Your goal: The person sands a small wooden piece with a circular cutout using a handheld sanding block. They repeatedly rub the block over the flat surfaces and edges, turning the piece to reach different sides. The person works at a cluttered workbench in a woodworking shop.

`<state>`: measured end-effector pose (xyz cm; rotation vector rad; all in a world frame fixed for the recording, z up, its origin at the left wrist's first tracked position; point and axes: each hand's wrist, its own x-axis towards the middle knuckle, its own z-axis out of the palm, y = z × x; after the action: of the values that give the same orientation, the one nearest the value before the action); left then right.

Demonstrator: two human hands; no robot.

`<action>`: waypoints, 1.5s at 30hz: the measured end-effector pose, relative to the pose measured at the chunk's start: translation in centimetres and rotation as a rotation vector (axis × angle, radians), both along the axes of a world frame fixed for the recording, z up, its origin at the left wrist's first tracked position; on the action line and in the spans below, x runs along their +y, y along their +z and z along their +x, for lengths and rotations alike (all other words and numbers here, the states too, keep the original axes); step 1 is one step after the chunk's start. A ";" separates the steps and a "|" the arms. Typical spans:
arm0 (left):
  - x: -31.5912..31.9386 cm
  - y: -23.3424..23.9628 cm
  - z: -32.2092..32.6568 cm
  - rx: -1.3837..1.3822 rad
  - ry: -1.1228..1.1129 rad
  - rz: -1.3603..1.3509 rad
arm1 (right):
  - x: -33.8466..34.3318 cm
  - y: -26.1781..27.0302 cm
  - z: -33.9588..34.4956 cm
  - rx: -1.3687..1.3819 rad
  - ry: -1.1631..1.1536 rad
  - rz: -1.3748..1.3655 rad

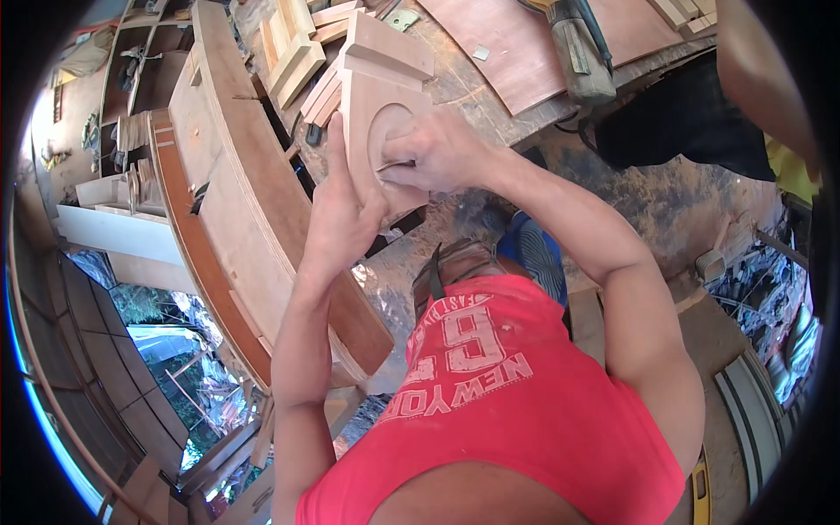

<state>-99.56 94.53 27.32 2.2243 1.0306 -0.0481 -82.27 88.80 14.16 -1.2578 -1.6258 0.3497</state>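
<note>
A shaped wooden piece [367,92] with an oval recess lies on the near end of the workbench. My left hand [348,203] rests along its left edge, forefinger stretched out and thumb against the wood. Over the recess, my right hand [430,154] has its fingers curled around a small, thin object pressed to the wood; the fingers mostly cover it, so its kind cannot be told. Another wooden block [387,46] sits across the far end of the piece.
Wood strips [289,52] are stacked beyond the piece. A reddish plywood sheet [505,59] and a power tool [581,65] lie to the right, near another person's arm [768,72]. A long curved wooden panel [249,144] stands at left. A yellow spirit level [701,492] is at lower right.
</note>
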 end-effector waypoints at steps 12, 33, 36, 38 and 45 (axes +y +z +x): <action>1.0 0.1 -0.5 0.012 0.011 -0.024 | 1.1 0.7 0.5 -0.045 0.055 -0.077; 1.1 -0.3 -0.8 -0.011 0.041 -0.028 | 1.0 -0.4 0.7 -0.210 0.120 -0.060; 0.9 -0.2 -0.5 0.018 0.050 -0.025 | 1.0 0.6 0.9 -0.242 0.125 -0.080; 0.9 -0.3 -0.5 0.041 0.040 0.000 | 1.1 1.1 0.6 -0.124 0.114 -0.016; 0.6 -0.1 -0.3 0.008 0.038 -0.018 | 1.3 1.7 0.9 -0.092 0.100 -0.219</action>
<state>-99.81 95.18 27.17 2.1895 1.0723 -0.0491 -81.42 90.09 15.87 -1.3750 -1.7701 0.5517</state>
